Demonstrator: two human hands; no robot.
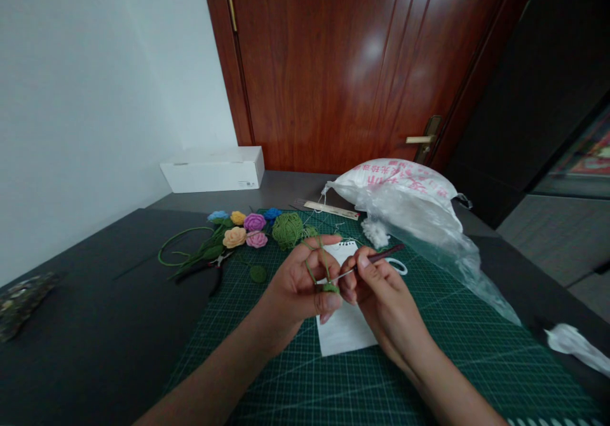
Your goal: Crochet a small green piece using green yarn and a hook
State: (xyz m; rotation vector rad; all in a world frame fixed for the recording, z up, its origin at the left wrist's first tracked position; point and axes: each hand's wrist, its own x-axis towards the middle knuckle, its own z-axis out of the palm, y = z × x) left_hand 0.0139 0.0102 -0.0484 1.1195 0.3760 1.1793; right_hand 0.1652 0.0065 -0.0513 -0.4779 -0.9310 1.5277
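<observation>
My left hand [305,280] pinches a small green crochet piece [330,288] between thumb and fingers, with green yarn [325,257] looped over its raised index finger. My right hand [376,280] is closed around the dark handle of a crochet hook [387,252]. The hook's thin metal shaft reaches left to the crochet piece and meets the yarn there. Both hands are above a white notepad sheet [343,334], which they partly cover. Behind my left hand lies a ball of green yarn [287,230].
On the green cutting mat [271,375] lie several crocheted flowers [235,236], a green leaf [258,274], pliers [216,266], white fluff [375,232] and a ruler [331,210]. A stuffed plastic bag [405,191] stands back right, a white box [214,170] back left.
</observation>
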